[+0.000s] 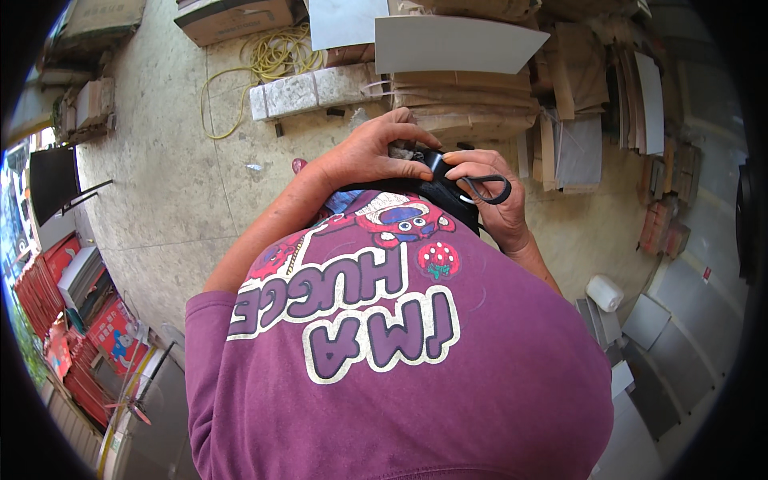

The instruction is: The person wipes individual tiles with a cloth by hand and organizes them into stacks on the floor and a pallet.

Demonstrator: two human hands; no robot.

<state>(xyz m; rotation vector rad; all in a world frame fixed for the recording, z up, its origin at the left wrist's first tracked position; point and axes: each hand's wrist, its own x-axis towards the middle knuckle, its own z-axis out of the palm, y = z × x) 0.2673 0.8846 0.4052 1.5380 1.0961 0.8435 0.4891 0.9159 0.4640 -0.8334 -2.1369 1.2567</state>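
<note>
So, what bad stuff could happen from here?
The glossy black object might slip, since the bare left hand and bare right hand seem to have it mostly by the fingertips. The thin black strap loop sticks out by the right hand, so it could snag. And the loose yellow cord on the beige floor could trip someone stepping there.

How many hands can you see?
2: the left hand is at the left of the black item, near the top middle, and the right hand is at its right. Some fingers are partly hidden.
</note>
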